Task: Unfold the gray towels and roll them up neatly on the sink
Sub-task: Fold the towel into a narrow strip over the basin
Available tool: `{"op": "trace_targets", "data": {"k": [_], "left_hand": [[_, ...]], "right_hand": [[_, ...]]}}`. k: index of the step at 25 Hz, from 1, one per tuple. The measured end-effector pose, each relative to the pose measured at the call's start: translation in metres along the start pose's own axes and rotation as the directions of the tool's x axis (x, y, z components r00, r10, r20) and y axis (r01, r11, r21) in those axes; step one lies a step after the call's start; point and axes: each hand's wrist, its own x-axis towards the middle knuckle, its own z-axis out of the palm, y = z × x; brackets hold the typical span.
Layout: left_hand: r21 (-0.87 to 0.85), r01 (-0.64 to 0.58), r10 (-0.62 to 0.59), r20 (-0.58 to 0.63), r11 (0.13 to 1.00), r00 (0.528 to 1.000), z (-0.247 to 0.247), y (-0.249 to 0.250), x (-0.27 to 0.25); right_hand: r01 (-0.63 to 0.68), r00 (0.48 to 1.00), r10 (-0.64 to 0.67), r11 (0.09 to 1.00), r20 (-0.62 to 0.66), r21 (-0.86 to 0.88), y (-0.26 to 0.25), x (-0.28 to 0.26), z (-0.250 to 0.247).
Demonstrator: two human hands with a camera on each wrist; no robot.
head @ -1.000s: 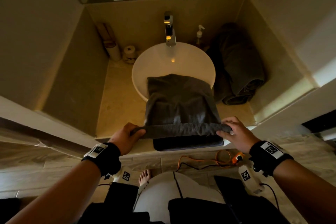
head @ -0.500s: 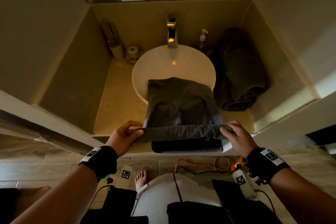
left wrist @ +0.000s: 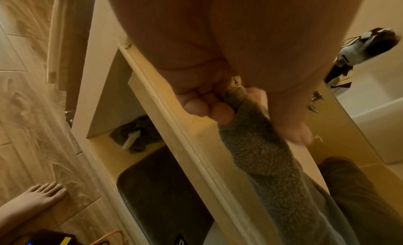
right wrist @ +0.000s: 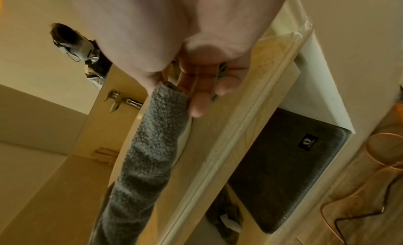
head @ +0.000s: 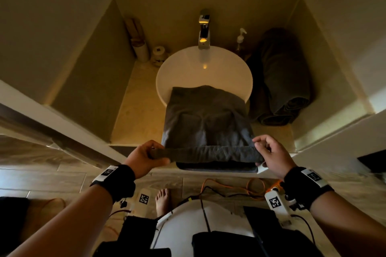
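Head view, gray towel [head: 205, 119] draped from the white sink [head: 203, 69] over the worktop [head: 137, 115] edge, left hand [head: 144, 157] and right hand [head: 273, 155] pinching its rolled near hem, mat label [right wrist: 307, 142] unreadable, rolled towel [head: 279, 77] right of the sink.

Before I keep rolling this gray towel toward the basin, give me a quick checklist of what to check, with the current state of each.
1. Left hand grips the roll's left end: ok.
2. Right hand pinches the right end: ok.
3. Rolled edge of the gray towel even across its width: ok.
4. Flat part ahead smooth: not ok, slight creases mid-towel.
5. Far end lies over the basin rim: ok.
6. Roll tightness inside: cannot tell.
7. Rolled towel at the right clear of the path: ok.
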Motion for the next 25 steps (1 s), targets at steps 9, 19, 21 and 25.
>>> {"op": "trace_targets", "data": {"k": [9, 19, 21, 25], "left_hand": [[0.171, -0.093, 0.082, 0.070, 0.981, 0.994, 0.001, 0.004, 0.007], [0.273, -0.065, 0.055, 0.041, 0.960, 0.998, -0.001, 0.001, 0.003], [0.272, -0.060, 0.059, 0.012, 0.960, 0.998, -0.002, -0.003, 0.002], [0.072, -0.095, 0.094, 0.008, 0.993, 0.996, -0.001, -0.005, 0.003]], "right_hand": [[-0.169, 0.985, 0.167, 0.922, 0.038, 0.347, 0.014, -0.006, -0.002], [0.149, 0.979, -0.114, 0.965, 0.168, -0.215, 0.002, -0.021, -0.012], [0.175, 0.978, -0.144, 0.962, 0.154, -0.211, 0.003, -0.022, -0.008], [0.180, 0.983, -0.162, 0.941, 0.086, -0.287, 0.009, -0.018, -0.004]]}}
